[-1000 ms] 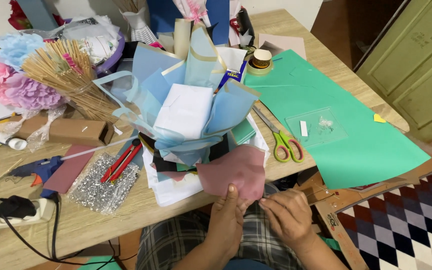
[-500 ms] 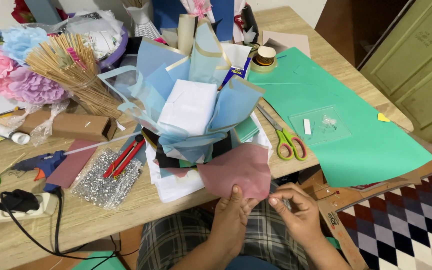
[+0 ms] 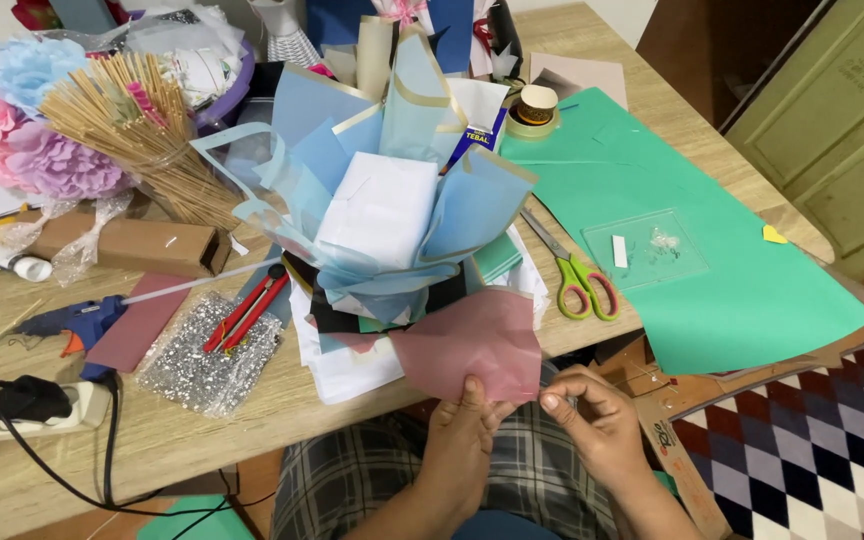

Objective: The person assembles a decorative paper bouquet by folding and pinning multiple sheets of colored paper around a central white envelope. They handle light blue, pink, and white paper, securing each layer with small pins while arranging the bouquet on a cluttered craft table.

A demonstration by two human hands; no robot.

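Note:
My left hand [image 3: 467,430] pinches the lower edge of a dusty pink sheet of paper [image 3: 477,340] that hangs over the near edge of the wooden table [image 3: 252,420]. Just to its right, my right hand [image 3: 592,420] has its fingertips pinched together at the sheet's lower right corner. Right behind the pink sheet stands a bouquet wrap of light blue paper [image 3: 392,190] with a white block in its middle. Both hands are over my lap in checked cloth.
Green-handled scissors [image 3: 577,275] lie on a large green sheet [image 3: 732,290] at the right. A tape roll [image 3: 535,108] sits behind. At the left are a blue glue gun [image 3: 77,320], glitter sheet [image 3: 207,350], brown box [image 3: 122,245], wooden sticks [image 3: 142,130] and paper flowers [image 3: 12,130].
Both hands have drawn back toward my lap and lower along the pink sheet. My right hand has moved in to the sheet's corner.

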